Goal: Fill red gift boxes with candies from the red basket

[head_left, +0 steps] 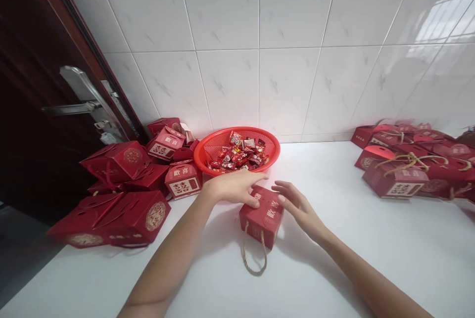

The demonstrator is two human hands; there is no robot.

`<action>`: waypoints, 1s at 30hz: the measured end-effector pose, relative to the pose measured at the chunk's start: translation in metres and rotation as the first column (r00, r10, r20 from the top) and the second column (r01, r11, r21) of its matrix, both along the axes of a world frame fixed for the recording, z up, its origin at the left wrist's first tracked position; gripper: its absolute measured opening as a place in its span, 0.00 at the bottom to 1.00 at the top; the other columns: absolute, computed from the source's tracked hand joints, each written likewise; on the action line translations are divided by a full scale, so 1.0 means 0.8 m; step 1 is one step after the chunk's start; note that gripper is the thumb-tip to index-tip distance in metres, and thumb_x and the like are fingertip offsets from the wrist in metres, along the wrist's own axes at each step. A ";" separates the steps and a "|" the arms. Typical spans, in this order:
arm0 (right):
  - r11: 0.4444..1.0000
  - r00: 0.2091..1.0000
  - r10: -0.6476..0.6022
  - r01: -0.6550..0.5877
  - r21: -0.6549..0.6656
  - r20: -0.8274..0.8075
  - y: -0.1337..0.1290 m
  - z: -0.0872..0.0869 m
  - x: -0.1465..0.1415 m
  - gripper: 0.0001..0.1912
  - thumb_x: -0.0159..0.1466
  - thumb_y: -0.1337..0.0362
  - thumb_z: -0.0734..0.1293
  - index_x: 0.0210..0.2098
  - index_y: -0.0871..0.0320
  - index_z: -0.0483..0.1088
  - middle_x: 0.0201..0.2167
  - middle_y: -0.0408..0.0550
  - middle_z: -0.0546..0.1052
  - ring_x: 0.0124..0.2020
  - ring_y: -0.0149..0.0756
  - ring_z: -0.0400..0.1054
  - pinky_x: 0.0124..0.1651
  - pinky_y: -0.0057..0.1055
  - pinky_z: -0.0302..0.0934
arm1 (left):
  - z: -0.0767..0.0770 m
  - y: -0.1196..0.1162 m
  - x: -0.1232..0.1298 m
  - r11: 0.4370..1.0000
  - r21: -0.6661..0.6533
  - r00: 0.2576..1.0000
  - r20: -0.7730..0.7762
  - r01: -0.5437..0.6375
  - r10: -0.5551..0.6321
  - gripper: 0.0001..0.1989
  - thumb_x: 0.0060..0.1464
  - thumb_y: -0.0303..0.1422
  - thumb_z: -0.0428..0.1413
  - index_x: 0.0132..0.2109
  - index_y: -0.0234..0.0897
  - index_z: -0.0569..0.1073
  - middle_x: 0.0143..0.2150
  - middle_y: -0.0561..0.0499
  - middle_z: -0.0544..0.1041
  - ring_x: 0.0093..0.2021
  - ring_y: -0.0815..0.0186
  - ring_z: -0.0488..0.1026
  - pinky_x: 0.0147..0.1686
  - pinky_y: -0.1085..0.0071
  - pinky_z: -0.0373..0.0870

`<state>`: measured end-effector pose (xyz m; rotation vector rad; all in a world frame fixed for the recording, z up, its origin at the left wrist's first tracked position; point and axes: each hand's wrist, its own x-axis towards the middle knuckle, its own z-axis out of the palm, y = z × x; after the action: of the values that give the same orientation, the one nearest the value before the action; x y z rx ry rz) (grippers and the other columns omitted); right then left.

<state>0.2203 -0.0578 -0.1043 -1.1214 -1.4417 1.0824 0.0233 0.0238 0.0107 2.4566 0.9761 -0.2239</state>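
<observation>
A small red gift box (260, 214) with pale printed characters rests on the white table before me, its twisted rope handle (255, 272) trailing towards me. My left hand (235, 187) lies over the box's far left side, thumb on its top and the other fingers stretched out past the far edge. At the box's right side is my right hand (297, 204), fingers apart and slightly bent, the thumb close to or touching the edge. Neither hand is wrapped round the box. Behind it stands a red plastic basket (200, 157) with many wrapped candies (241, 155) inside.
Red boxes (133, 219) are piled on the left, beside a dark door with a metal handle (70, 109). More red boxes (397, 179), some with rope handles, crowd the right. A tiled wall (289, 90) borders the table (319, 288) at the back.
</observation>
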 end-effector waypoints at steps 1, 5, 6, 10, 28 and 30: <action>0.999 1.000 -0.019 0.018 -0.028 -0.018 0.001 0.003 0.002 0.29 0.65 0.40 0.65 0.58 0.51 0.65 0.60 0.55 0.72 0.62 0.47 0.66 0.62 0.46 0.63 | -0.003 0.002 0.004 0.999 -0.019 0.998 0.056 0.028 -0.027 0.37 0.50 0.35 0.62 0.67 0.43 0.62 0.53 0.46 0.78 0.52 0.55 0.74 0.45 0.68 0.68; 0.989 0.998 -0.052 0.045 -0.139 -0.047 0.004 0.014 0.014 0.32 0.61 0.38 0.67 0.55 0.52 0.68 0.58 0.55 0.73 0.58 0.50 0.70 0.58 0.47 0.66 | -0.019 0.010 0.019 0.983 -0.127 0.962 0.255 0.131 -0.095 0.39 0.51 0.30 0.60 0.70 0.42 0.60 0.58 0.45 0.76 0.56 0.57 0.74 0.51 0.66 0.70; 0.986 0.997 -0.058 0.051 -0.160 -0.041 0.006 0.016 0.018 0.32 0.60 0.38 0.67 0.54 0.53 0.69 0.57 0.55 0.75 0.56 0.50 0.71 0.58 0.47 0.65 | -0.022 0.012 0.021 0.978 -0.153 0.952 0.290 0.144 -0.095 0.39 0.51 0.29 0.60 0.70 0.41 0.59 0.59 0.44 0.75 0.57 0.57 0.73 0.52 0.65 0.71; 0.976 0.992 -0.118 0.109 -0.187 -0.036 0.017 0.016 0.038 0.27 0.62 0.40 0.65 0.45 0.56 0.74 0.52 0.55 0.77 0.55 0.49 0.71 0.60 0.47 0.62 | -0.036 0.019 0.024 0.961 -0.237 0.930 0.365 0.140 -0.046 0.39 0.52 0.27 0.60 0.70 0.40 0.59 0.59 0.42 0.74 0.59 0.56 0.72 0.56 0.60 0.70; 0.954 0.965 0.049 0.032 -0.297 0.259 0.019 0.016 0.072 0.13 0.64 0.54 0.66 0.38 0.58 0.72 0.28 0.49 0.80 0.28 0.36 0.74 0.28 0.29 0.61 | -0.051 -0.002 0.011 0.909 -0.329 0.927 0.184 -0.256 0.327 0.46 0.54 0.51 0.61 0.71 0.35 0.55 0.61 0.36 0.72 0.45 0.57 0.80 0.45 0.65 0.74; 0.947 0.960 0.076 0.015 -0.321 0.270 0.019 0.019 0.077 0.15 0.64 0.52 0.67 0.38 0.59 0.72 0.28 0.49 0.81 0.32 0.38 0.75 0.35 0.31 0.64 | -0.055 -0.006 0.011 0.893 -0.365 0.917 0.194 -0.263 0.349 0.45 0.55 0.52 0.59 0.71 0.34 0.55 0.62 0.35 0.71 0.44 0.58 0.80 0.44 0.66 0.74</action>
<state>0.2816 -0.0429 -0.0890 -1.5387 -1.5389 1.2498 0.0318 0.0194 -0.0332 1.9339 1.0961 0.0358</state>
